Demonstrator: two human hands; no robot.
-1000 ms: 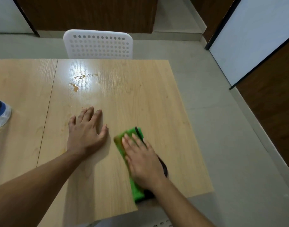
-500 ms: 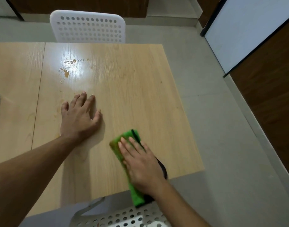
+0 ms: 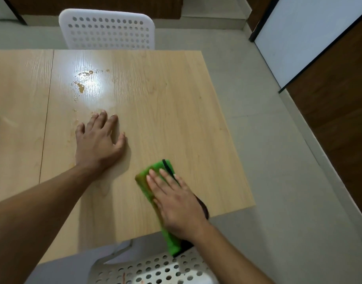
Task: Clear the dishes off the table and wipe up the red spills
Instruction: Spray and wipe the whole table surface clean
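Head view:
Left hand (image 3: 98,140): flat, fingers spread wide, palm down on table (image 3: 176,119), holding nothing.
Right hand (image 3: 176,203): fingers straight, pressing green cloth (image 3: 155,171) onto near edge of table; cloth end overhanging edge.
Spills (image 3: 80,87): brownish drops on far part, beyond left fingertips, well apart from cloth.
White chair (image 3: 108,31): at far edge.

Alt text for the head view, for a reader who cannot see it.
A right hand presses a green cloth flat near the wooden table's near edge while the left hand rests flat beside it. Brownish spill drops remain farther away, toward a white perforated chair.
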